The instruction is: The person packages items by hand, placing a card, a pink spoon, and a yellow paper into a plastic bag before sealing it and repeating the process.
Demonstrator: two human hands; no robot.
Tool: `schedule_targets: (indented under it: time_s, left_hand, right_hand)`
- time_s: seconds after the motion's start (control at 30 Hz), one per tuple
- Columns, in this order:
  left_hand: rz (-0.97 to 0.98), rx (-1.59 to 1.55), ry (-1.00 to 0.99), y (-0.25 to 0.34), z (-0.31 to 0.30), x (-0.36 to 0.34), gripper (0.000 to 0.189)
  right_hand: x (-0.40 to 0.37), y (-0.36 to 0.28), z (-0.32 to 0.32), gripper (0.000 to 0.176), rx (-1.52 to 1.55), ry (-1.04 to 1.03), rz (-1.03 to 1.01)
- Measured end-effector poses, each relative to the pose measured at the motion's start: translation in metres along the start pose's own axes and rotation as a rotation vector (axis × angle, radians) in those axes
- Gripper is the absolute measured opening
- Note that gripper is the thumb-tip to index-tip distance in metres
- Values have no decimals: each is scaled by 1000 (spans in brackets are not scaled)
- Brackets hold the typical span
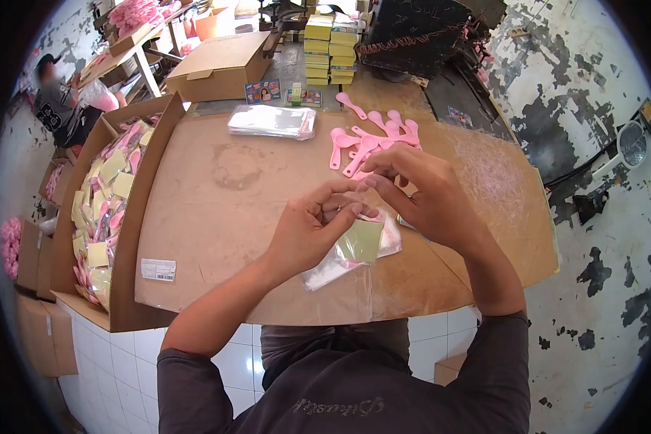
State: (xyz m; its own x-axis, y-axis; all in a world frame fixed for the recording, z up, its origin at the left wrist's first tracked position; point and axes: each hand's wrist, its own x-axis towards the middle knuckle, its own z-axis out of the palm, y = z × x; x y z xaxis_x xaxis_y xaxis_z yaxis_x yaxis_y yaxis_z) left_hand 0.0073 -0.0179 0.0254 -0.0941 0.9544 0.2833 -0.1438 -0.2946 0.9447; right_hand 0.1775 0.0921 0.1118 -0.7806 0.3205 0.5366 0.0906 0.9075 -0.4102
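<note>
My left hand [315, 224] is closed, with thumb and fingers pinching a small clear plastic bag that has a yellow-green card [362, 242] in or against it. A bit of pink shows at the card's top edge, under my fingers. My right hand [430, 192] is bent over the top of the bag, its thumb and forefinger pressed together close to my left fingertips. What those fingers grip is hidden. Flat clear bags [333, 271] lie on the cardboard beneath. Just beyond my right hand is a loose pile of pink plastic scoops [369, 141].
A long carton [126, 242] of packed scoops and cards stands left. A stack of clear bags [271, 121] lies on the cardboard-covered table [210, 217]. Behind are a closed box [220, 65] and stacked yellow-edged cards [330, 50]. Another person [58, 101] sits far left.
</note>
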Motion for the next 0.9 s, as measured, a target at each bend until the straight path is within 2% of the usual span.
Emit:
schedule_targets:
  time_s: [0.17,0.27,0.37,0.43,0.47,0.53,0.67,0.77,0.9]
  left_hand:
    - [10,0,41,3,-1,2,25]
    - [52,214,62,1,-1,1,26]
    - [148,559,89,-4,-5,-2,26]
    - [277,684,99,-10,-7,-1,29]
    - [341,744,105,-11,-7,0,30]
    - [300,797,64,-10,-7,-1,29]
    - [218,733,4,-15,-6,-2,29]
    - [62,606,32,-1,-3,-1,31]
    - [194,687,57,-13,-2,-3,30]
  right_hand:
    - [4,2,8,14,-239,125,-230]
    - [5,-1,12,14,-359,104,-314]
    - [4,2,19,16,-436,78,-362]
    - [4,4,20,17,-520,40,-405]
    - [4,3,19,17,-557,24,-413]
    - [5,2,17,16,-630,-8,-427]
    - [10,32,-5,15,-392,249,-161]
    - [-2,19,-14,20,-212,126,-219]
    - [-16,1,8,21,-412,66,-264]
